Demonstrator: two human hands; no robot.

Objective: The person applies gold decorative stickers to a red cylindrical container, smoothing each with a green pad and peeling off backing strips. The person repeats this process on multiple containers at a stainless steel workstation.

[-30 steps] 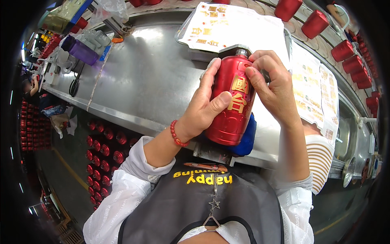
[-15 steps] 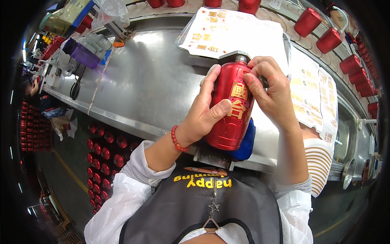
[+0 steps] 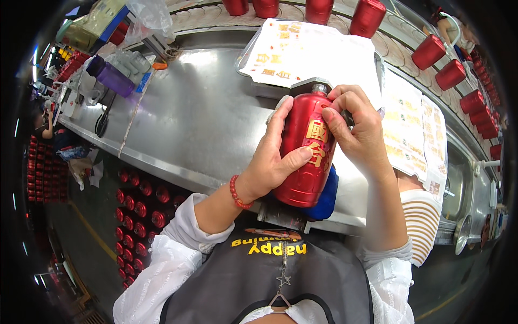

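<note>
A person's left hand is clamped around a glossy red, round-shouldered bottle with gold characters at the front of the silvery metal worktop. The right hand bends its fingers against the bottle's shoulder; whether they pinch anything, I cannot tell. Opaque walls hide the contents. A dark-capped, translucent purple bottle stands left.

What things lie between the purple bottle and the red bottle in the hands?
In the head view: a small blue piece and a thin pale line, then metal tabletop, then the left hand, holding the red bottle.
</note>
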